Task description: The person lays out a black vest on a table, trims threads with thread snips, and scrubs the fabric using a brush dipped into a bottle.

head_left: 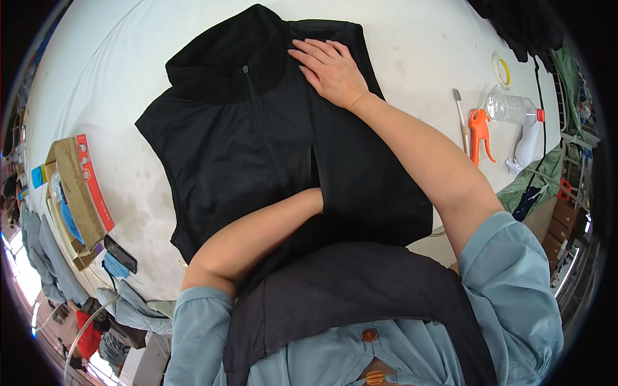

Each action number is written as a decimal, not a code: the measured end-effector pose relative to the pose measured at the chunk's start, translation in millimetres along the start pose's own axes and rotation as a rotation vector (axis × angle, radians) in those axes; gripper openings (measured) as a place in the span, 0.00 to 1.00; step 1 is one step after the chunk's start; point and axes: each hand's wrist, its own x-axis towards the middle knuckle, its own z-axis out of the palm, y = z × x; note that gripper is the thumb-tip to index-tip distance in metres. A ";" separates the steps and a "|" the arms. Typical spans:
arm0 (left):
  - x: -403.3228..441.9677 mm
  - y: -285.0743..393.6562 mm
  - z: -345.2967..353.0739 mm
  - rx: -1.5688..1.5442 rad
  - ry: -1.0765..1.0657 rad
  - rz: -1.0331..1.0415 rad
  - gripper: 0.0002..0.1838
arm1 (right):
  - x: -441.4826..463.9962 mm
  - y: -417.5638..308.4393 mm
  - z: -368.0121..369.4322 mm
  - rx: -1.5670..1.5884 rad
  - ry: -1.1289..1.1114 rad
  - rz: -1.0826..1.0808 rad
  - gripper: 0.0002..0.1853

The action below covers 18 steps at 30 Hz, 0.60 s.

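A black sleeveless garment with a high collar and a front zipper lies spread on the white table. My right hand rests flat on its upper right part, near the shoulder, fingers stretched out and slightly apart. My left forearm reaches in from below, and my left hand is inside an opening in the garment's front, under the black fabric. Only the wrist shows at the edge of that opening; the fingers are hidden.
At the right lie a toothbrush, an orange air gun, a plastic bottle and a yellow tape roll. A cardboard box and a black phone-like object are at the left. Dark cloth hangs at the upper right.
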 end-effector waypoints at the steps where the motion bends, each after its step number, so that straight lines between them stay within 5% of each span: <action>1: 1.1 -0.8 0.5 0.007 0.004 -0.004 0.20 | -0.9 -0.4 0.5 -0.001 -0.003 0.003 0.20; 18: 13.6 -1.4 1.6 0.073 0.034 -0.014 0.21 | 1.5 -2.7 -6.8 0.056 -0.044 0.029 0.23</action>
